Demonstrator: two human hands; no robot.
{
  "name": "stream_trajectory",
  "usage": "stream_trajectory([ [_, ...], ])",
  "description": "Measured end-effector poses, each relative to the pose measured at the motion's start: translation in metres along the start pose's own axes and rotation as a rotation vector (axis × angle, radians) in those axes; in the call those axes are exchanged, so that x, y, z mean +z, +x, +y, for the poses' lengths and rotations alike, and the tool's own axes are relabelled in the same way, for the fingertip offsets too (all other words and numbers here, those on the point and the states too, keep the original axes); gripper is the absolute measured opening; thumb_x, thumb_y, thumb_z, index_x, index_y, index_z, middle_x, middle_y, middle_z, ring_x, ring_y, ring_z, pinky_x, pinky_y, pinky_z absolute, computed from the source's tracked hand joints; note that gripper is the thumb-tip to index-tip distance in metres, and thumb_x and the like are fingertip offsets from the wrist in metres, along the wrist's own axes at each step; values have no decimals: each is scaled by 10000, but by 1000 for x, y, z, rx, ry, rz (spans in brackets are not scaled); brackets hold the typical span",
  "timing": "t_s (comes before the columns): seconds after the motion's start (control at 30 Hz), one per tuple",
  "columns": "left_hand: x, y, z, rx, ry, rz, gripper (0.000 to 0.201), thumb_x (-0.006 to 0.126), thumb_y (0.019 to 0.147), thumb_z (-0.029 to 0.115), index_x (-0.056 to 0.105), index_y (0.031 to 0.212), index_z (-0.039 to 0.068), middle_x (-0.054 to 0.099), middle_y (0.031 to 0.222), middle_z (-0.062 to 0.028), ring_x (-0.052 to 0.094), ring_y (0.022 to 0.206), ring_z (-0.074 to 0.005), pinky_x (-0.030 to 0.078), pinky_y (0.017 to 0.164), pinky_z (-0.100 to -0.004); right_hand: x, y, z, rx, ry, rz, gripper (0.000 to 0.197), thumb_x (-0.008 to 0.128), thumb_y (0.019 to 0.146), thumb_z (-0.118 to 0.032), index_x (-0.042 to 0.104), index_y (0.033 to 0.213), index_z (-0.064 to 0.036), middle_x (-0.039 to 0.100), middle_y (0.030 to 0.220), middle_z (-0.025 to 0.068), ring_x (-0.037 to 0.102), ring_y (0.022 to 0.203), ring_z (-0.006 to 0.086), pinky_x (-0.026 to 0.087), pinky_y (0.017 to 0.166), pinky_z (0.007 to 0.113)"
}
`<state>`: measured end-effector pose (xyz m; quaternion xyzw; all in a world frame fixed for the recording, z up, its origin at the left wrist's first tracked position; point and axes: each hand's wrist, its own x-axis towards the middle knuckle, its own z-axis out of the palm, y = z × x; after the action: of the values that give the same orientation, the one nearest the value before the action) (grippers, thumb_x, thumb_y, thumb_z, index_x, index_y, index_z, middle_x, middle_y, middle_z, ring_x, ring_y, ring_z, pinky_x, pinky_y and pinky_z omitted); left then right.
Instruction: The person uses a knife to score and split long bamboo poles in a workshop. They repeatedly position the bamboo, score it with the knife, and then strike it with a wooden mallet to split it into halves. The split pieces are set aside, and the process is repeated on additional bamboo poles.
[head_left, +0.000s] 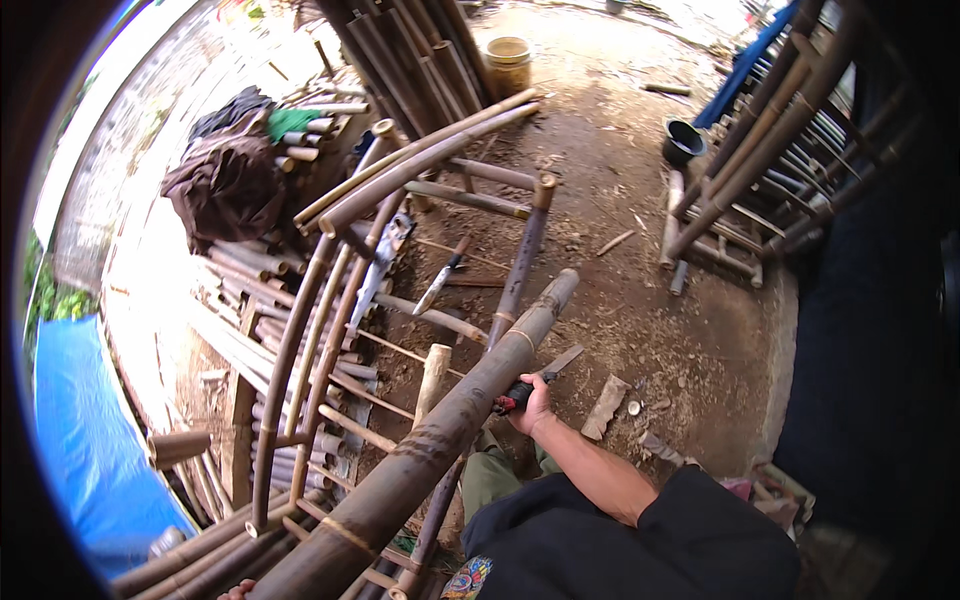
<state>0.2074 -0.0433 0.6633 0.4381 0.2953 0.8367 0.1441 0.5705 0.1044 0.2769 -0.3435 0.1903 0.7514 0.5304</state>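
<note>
A thick dark bamboo pole [430,440] slants from the lower left up to the middle, across a bamboo frame. At its lower end only the fingertips of my left hand [237,590] show, curled against the pole's side; the rest of that hand is out of sight. My right hand [535,408] is closed round the black and red handle of a bladed tool [565,361], close beside the pole's upper part. Its grey blade points up and right. Under the pole stands the bamboo frame [522,265], with round rails and crossbars.
A long knife [437,285] lies among the frame's bars. Cut bamboo [265,290] is stacked at left, near a brown cloth [225,185] and a blue tarp [90,430]. Toward the back are a yellowish bucket [508,65], a black bucket [684,142] and a bamboo rack [770,150].
</note>
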Motion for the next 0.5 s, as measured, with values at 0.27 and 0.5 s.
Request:
stream_trajectory([
  [0.27,88,-47,-135,-668,-682,-677,298,450,1051,328,591,1236,141,666,1068,-137,571,1149,-342,369,1119,-560,-118,0,-8,-208,185,190,238,606,807,-288,541,903,-80,598,868,99,630,837,295,547,788,442],
  [0.5,82,2,-159,-542,-673,-822,369,470,1033,345,526,1283,80,598,1250,-192,531,1246,-361,367,1125,-528,-170,-72,14,-125,-187,247,236,625,891,-295,576,857,-67,623,753,64,623,627,225,510,559,376],
])
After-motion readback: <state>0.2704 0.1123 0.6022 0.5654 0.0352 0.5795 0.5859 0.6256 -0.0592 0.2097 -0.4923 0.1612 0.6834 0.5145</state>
